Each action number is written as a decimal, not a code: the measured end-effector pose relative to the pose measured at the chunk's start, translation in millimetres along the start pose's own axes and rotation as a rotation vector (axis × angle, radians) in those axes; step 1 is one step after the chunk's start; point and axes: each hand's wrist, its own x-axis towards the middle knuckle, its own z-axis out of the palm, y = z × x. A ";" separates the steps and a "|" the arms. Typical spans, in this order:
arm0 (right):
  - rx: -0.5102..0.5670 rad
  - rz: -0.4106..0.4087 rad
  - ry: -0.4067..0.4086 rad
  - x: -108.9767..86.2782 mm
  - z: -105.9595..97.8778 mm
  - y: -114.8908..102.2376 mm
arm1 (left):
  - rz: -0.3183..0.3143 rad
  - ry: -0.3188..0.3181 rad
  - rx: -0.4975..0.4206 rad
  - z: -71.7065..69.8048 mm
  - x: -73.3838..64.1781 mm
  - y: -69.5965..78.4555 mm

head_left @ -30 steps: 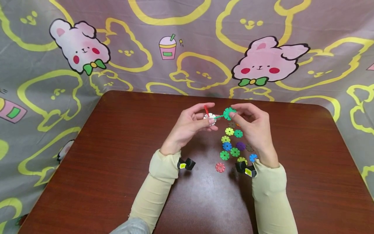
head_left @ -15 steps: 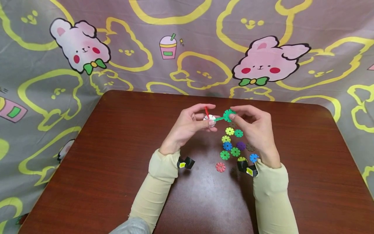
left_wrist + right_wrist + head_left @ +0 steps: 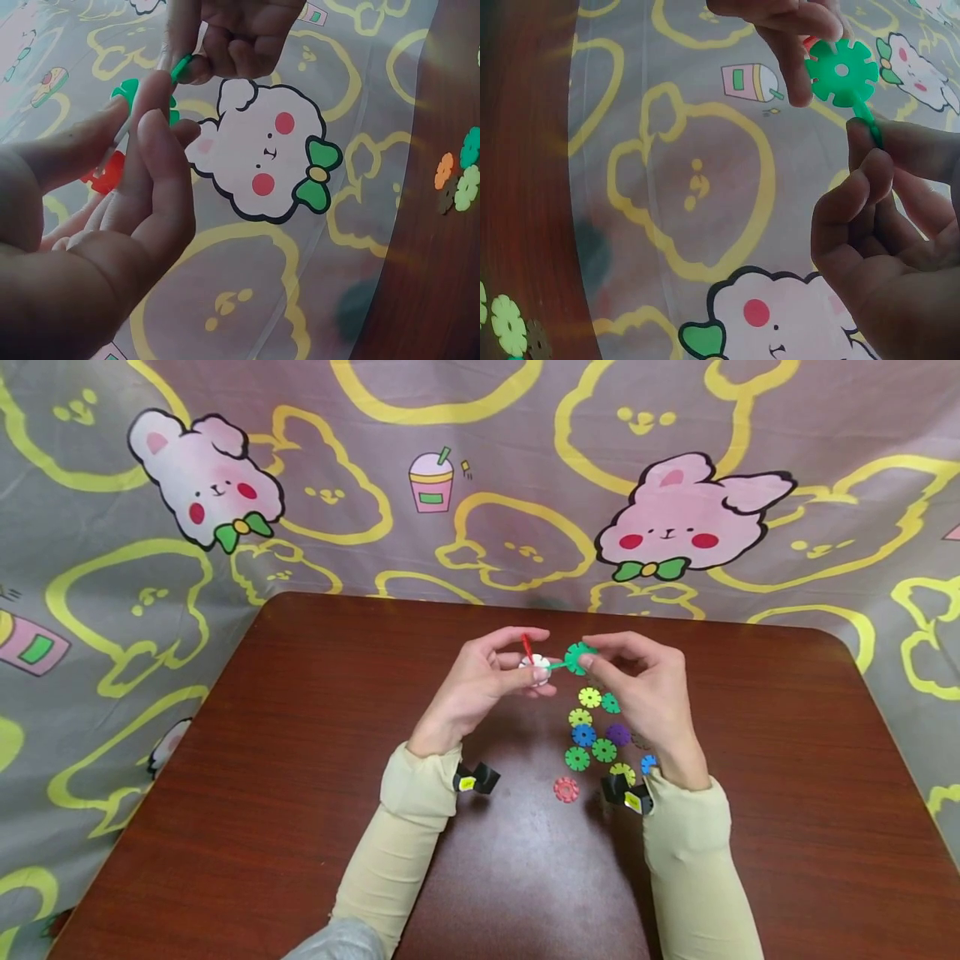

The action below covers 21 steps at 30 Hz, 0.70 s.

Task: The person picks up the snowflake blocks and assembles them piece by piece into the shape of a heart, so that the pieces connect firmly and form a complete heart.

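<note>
Thumb and fingers of my left hand (image 3: 480,675) pinch a white notched disc (image 3: 535,668). A red notched disc (image 3: 527,648) stands up edge-on from it, and a green one (image 3: 556,666) juts out to the right. My right hand (image 3: 651,685) pinches a second green disc (image 3: 576,658) between thumb and fingers. In the right wrist view the first green disc (image 3: 842,71) faces the camera, with the pinched disc (image 3: 877,135) edge-on at its rim; how deep their notches interlock cannot be seen. The left hand (image 3: 112,217) hides much of the white disc in its wrist view.
Several loose notched discs lie on the brown table (image 3: 300,760) below and between the hands, including blue (image 3: 583,735), purple (image 3: 618,734), yellow (image 3: 590,697) and pink-red (image 3: 566,790) ones. A patterned cloth (image 3: 517,460) hangs behind the table and along its sides.
My right hand and its green disc have shifted slightly left, towards the left hand. The left hand has barely moved and keeps its pinch on the white disc.
</note>
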 end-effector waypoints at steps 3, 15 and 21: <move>0.021 0.013 0.006 0.4 2.2 -0.4 | 0.003 -0.003 -0.026 -0.5 0.0 -0.5; 0.060 0.015 0.000 1.3 1.4 2.3 | 0.008 -0.029 -0.150 3.1 1.3 -4.9; 0.119 -0.011 -0.021 2.5 -0.1 3.7 | -0.021 -0.031 -0.206 4.7 1.1 -4.2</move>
